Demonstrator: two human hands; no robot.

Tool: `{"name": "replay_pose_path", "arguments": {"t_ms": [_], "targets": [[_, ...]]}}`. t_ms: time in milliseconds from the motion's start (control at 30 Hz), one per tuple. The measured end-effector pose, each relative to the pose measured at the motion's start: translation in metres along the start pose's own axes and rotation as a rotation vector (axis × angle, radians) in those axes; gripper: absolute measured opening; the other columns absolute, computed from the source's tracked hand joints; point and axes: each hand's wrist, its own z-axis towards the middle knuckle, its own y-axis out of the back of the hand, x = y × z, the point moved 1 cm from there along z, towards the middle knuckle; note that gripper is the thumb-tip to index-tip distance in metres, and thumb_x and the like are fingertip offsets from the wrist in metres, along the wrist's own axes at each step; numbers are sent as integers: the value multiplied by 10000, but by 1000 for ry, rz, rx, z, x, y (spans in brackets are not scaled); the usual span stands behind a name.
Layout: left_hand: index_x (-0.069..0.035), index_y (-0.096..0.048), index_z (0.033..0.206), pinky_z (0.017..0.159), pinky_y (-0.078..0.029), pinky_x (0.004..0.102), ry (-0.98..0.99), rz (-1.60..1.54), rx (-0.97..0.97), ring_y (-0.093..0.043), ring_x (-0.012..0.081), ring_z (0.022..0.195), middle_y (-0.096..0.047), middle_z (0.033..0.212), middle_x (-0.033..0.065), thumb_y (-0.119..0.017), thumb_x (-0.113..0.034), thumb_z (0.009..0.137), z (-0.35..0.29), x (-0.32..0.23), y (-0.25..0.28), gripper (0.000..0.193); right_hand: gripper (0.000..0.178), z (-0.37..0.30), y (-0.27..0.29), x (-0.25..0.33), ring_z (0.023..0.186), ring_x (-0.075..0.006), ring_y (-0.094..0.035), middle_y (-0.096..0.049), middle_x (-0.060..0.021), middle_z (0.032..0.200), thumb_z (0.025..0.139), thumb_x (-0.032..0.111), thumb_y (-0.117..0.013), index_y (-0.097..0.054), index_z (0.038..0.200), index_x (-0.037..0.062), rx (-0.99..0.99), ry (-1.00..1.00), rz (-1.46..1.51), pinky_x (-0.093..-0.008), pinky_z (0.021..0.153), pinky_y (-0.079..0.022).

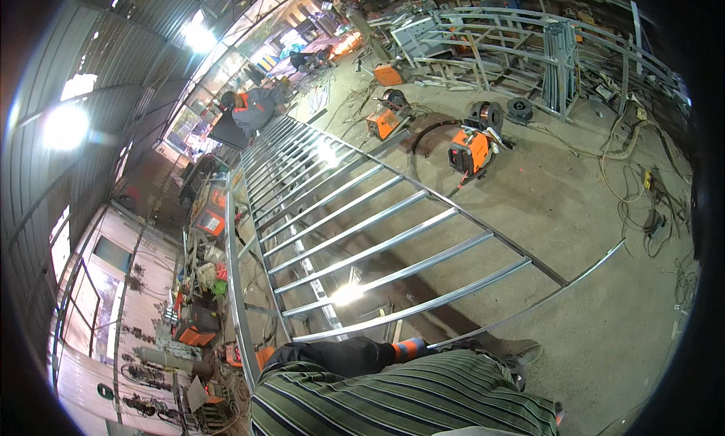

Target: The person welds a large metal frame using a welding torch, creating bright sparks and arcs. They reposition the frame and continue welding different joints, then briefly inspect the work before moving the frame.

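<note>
Neither of my hands can be made out. My striped green garment (393, 394) fills the lower edge of the head view. Beside it lies a black-clothed limb (325, 353), with an orange and blue band (408, 349) at its end; whether this is a cuff or something else I cannot tell. Just beyond my body stretches a long ladder-like metal frame (370, 266), its several silver crossbars running between two side rails. The nearest crossbar (415, 308) passes close to the black-clothed limb. A thin curved metal strip (566, 285) extends off to the right.
Orange welding machines (469, 150) with cables stand on the floor to the right. A co-worker (253, 110) bends at the frame's far end; sparks (347, 42) fly farther back. Curved metal framework (529, 36) lines the far right. Tools and another orange machine (198, 323) crowd the left.
</note>
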Motion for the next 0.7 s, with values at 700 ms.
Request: {"name": "replay_pose_path", "arguments": {"t_ms": [700], "targets": [[-29, -765, 1060, 769, -538, 488, -113, -38, 36, -735, 365, 839, -749, 937, 237, -694, -383, 894, 34, -3, -35, 397, 171, -66, -92, -17, 725, -217, -632, -663, -69, 837, 996, 237, -573, -618, 1040, 79, 136, -98, -175, -388, 638, -490]]}}
